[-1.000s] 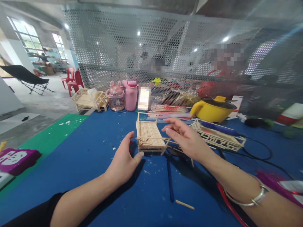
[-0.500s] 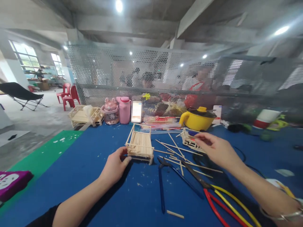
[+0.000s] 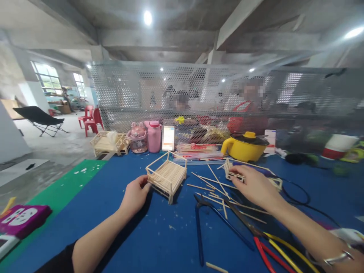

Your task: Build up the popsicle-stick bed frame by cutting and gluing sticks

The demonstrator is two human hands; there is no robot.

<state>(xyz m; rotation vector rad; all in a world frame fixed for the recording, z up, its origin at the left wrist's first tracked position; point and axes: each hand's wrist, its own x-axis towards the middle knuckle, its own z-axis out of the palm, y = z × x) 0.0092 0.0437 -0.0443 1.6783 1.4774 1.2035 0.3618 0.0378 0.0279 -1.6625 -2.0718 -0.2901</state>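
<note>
My left hand (image 3: 135, 195) grips the left corner of a miniature bed made of thin wooden sticks (image 3: 167, 174), with a slatted base and raised rails. The bed rests on the blue tabletop, one corner pointing at me. To the right, my right hand (image 3: 253, 185) has its thumb and fingers closed on the left end of a stick lattice piece (image 3: 227, 168), partly hidden by the hand. Behind that hand lies a purple-blue object (image 3: 263, 171), its kind unclear. Loose wooden sticks (image 3: 212, 185) lie scattered between the two hands.
Blue-handled nippers (image 3: 200, 227) and red-and-yellow-handled cutters (image 3: 256, 231) lie in front. A yellow pot (image 3: 247, 147), pink jug (image 3: 154, 137), pink bear-shaped container (image 3: 138, 138) and another stick bed (image 3: 109, 144) line the back. A black cable (image 3: 301, 189) runs right. People sit behind a perforated screen (image 3: 136, 91).
The stick bed has turned in my left hand, so a corner rather than an edge faces me. My right fingers have lowered onto the lattice piece. The camera view has shifted slightly.
</note>
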